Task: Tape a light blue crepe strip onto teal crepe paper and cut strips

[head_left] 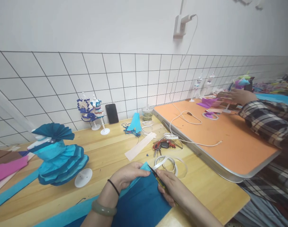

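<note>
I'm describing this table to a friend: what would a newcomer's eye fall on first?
Probably the ruffled, two-tone blue dress on the left of the wooden table. Next, in the near middle, the left hand grips a light-blue strip while the right hand holds scissors near its end. The bright orange tabletop on the right also stands out.

Craft workspace (2 tables point(215, 190) together): ruffled paper dress point(61, 160), scissors point(161, 182), blue paper point(139, 201).

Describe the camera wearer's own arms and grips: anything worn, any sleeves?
The left forearm wears a thin black band at the wrist and a smooth grey-green bangle farther up. The right forearm shows nothing worn. No sleeve shows on either; the left grip and right grip are ungloved.
</note>
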A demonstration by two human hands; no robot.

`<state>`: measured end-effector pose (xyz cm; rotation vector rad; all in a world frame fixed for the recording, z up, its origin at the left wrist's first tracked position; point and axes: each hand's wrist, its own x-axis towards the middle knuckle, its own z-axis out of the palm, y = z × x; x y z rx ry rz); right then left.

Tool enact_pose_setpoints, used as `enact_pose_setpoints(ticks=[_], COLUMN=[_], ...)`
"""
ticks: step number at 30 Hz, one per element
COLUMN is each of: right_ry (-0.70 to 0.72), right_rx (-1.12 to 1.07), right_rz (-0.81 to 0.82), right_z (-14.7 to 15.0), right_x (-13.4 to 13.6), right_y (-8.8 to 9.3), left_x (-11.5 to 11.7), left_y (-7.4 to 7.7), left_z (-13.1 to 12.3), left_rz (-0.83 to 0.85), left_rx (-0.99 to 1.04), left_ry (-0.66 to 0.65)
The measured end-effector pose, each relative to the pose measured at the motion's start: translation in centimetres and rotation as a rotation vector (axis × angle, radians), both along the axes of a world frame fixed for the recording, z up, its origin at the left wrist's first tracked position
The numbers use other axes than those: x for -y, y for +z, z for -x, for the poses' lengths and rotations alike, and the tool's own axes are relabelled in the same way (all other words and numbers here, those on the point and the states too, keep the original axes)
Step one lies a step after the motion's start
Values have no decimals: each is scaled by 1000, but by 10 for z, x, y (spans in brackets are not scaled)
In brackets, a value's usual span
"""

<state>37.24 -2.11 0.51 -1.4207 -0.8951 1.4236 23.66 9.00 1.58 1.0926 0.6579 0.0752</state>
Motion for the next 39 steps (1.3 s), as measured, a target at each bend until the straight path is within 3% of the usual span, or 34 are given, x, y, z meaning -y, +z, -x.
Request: enact_pose_setpoints(ticks=[8,15,30,39], right_ry=[-23,-43,-79,-84], right_rx=[-34,-57,-37,3], right_rz=[12,-12,35,46], right_z=[2,3,10,9], right_x=[6,-1,-8,-13], right_y=[1,-1,5,-4], left_x=[-4,-2,-3,-3], left_y=[-3,4,3,2], left_z=[0,0,0,0], left_rz=[-92,-106,-63,-58], left_rx=[-48,-57,-25,-15], left_ry=[131,114,62,58])
